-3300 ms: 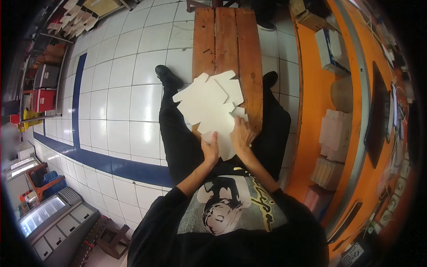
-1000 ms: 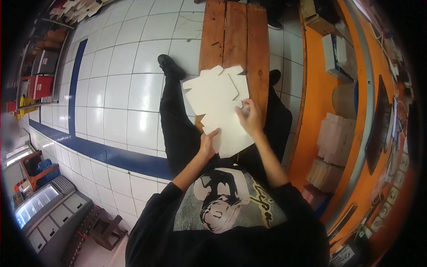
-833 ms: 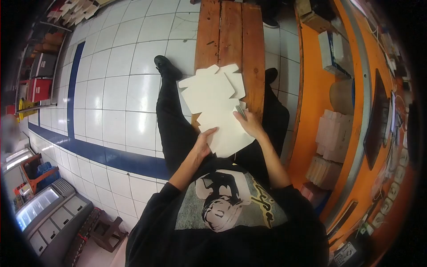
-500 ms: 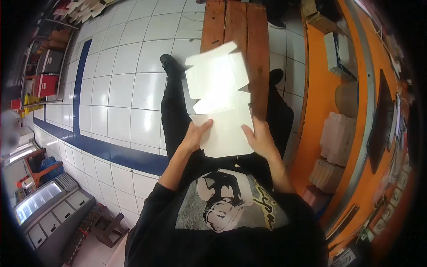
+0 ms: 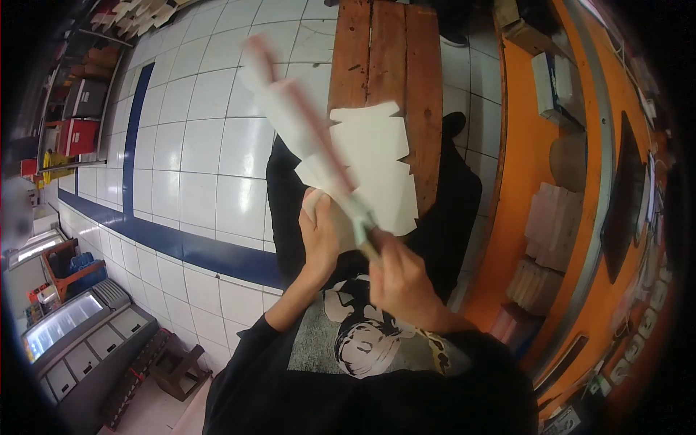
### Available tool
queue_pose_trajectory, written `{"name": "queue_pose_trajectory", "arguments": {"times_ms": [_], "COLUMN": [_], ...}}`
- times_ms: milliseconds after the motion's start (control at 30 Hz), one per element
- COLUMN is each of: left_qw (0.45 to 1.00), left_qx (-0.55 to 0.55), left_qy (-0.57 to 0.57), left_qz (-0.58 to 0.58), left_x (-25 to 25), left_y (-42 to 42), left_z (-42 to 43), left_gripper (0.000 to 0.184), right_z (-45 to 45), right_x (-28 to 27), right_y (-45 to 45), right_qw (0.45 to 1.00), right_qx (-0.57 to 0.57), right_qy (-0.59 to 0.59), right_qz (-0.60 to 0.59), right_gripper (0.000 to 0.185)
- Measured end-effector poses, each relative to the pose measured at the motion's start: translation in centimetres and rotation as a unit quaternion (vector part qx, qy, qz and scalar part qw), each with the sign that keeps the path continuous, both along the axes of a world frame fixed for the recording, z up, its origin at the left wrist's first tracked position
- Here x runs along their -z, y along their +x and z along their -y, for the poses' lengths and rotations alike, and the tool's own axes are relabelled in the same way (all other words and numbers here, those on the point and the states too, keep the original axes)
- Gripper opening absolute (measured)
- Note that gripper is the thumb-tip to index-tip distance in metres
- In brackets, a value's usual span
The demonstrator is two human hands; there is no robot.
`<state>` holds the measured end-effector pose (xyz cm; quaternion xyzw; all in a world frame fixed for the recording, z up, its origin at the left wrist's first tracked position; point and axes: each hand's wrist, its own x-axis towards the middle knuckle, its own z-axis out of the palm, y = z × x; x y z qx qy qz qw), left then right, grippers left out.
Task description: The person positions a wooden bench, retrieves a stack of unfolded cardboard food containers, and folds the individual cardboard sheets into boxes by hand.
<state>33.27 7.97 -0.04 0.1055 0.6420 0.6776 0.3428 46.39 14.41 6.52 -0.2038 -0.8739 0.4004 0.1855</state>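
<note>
Blurred and raised edge-on, the white box blank (image 5: pixel 308 122) points toward 11 o'clock, long axis 11-to-5, clasped by the right grip (image 5: pixel 403 277); left grip (image 5: pixel 320 230) pinches white card. It partly hides a flat blank (image 5: pixel 375 156) over the wooden tabletop (image 5: pixel 422 69).

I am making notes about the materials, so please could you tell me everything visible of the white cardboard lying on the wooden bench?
The white cardboard looks thin, smooth and matt. It is unfolded, with a flap at its far end and notches along its right edge. It lies roughly flat on the wooden bench, its near end towards the person's lap. A blurred, raised piece, gripped by the right hand, hides its left part. Whether it is one sheet or several, I cannot tell.
</note>
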Motion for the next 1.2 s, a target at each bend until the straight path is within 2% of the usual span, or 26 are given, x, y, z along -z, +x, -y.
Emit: {"name": "queue_pose_trajectory", "arguments": {"times_ms": [33,67,133,200,233,267,300,333,367,400,433,467,533,567,667,733,800,833,867,933,967,1000,1067,1100,1167,1200], "left_qw": [0.996,0.996,0.948,0.945,0.959,0.971,0.977,0.96,0.938,0.909,0.91,0.838,0.734,0.876,0.965,0.963,0.971,0.976,0.977,0.987,0.938,0.91,0.833,0.844,0.881,0.881], "left_qx": [-0.004,-0.003,-0.026,-0.016,-0.015,-0.014,0.011,0.032,0.019,0.006,0.003,0.095,0.188,0.132,0.055,-0.022,-0.043,-0.063,-0.062,0.008,0.141,0.156,0.197,0.142,-0.048,-0.048], "left_qy": [0.069,0.07,0.27,0.284,0.252,0.22,0.178,0.159,0.151,0.14,0.139,0.284,0.417,0.228,0.027,0.043,0.03,0.015,0.015,0.07,0.267,0.335,0.461,0.452,0.373,0.373], "left_qz": [0.051,0.051,0.165,0.161,0.127,0.091,0.115,0.228,0.311,0.392,0.391,0.457,0.502,0.403,0.256,0.264,0.235,0.206,0.206,0.141,0.169,0.187,0.234,0.25,0.287,0.287], "left_x": [0.0,0.4,1.5,1.4,1.4,1.2,-0.8,-2.6,-5.1,-6.7,-5.3,-2.8,-2.0,-2.8,-4.7,-4.2,-3.3,-2.6,-2.0,0.3,4.7,5.7,6.9,7.2,6.9,5.2], "left_y": [0.1,0.2,0.1,0.0,-0.4,-1.0,-1.7,-2.6,-3.1,-3.3,-3.8,-4.6,-5.1,-4.5,-2.7,-2.2,-1.8,-1.6,-1.7,-2.2,-4.5,-4.6,-4.7,-4.5,-2.7,-2.1], "left_z": [-0.2,-0.3,-0.6,-0.8,-0.8,-0.7,0.0,0.4,0.2,0.2,0.6,1.2,1.2,0.8,-0.3,-0.6,-1.3,-1.4,-1.1,0.0,-0.2,-0.4,-1.2,-1.2,-1.1,-1.2], "left_gripper": [0.02,0.02,0.021,0.027,0.032,0.037,0.051,0.069,0.068,0.067,0.067,0.079,0.091,0.092,0.095,0.082,0.085,0.088,0.088,0.081,0.068,0.057,0.036,0.035,0.035,0.035], "right_z": [0.4,0.8,1.4,1.5,1.3,0.5,-0.8,-2.1,-4.2,-6.0,-7.3,-7.8,-7.2,-6.7,-4.5,-3.3,-2.1,-1.4,-0.9,0.0,0.4,0.8,1.5,1.2,0.3,-0.2], "right_x": [-0.6,-1.1,-1.0,-1.3,-1.0,-0.3,0.0,0.3,-0.5,-1.3,-0.8,-0.4,0.0,0.1,0.7,1.2,1.1,1.1,1.0,0.6,-0.3,-0.4,-0.4,-0.2,0.2,0.3], "right_y": [-0.5,-1.0,-1.6,-1.9,-1.8,-1.5,-1.1,-0.7,-0.3,-0.4,0.0,0.1,-0.2,-0.3,-0.2,0.0,-0.3,0.0,-0.1,-0.6,-0.9,-1.4,-2.0,-1.9,-1.3,-1.1], "right_qw": [0.999,0.997,0.998,0.99,0.99,0.99,0.993,0.994,0.998,0.992,0.985,0.975,0.978,0.981,0.986,0.989,0.993,0.994,0.994,0.993,0.993,0.993,0.987,0.987,0.991,0.994], "right_qx": [0.0,0.0,-0.013,-0.018,-0.019,-0.014,0.006,0.026,0.052,0.044,0.019,-0.005,0.014,0.034,0.082,0.071,0.069,0.065,0.066,0.03,0.007,0.008,-0.015,-0.049,-0.054,-0.062], "right_qy": [0.029,0.058,0.059,0.137,0.137,0.123,0.083,0.043,0.015,-0.114,-0.166,-0.217,-0.2,-0.184,-0.124,-0.102,-0.015,0.012,0.012,0.042,0.041,0.041,0.129,0.125,0.096,0.066], "right_qz": [-0.022,-0.045,-0.033,-0.041,-0.04,-0.069,-0.082,-0.098,-0.032,-0.024,-0.037,-0.052,-0.052,-0.046,-0.077,-0.075,-0.094,-0.086,-0.086,-0.111,-0.111,-0.112,-0.091,-0.082,-0.07,-0.058], "right_gripper": [0.048,0.046,0.053,0.047,0.047,0.04,0.029,0.02,0.019,0.017,0.017,0.017,0.018,0.018,0.017,0.018,0.019,0.026,0.026,0.029,0.036,0.036,0.042,0.052,0.052,0.051]}}
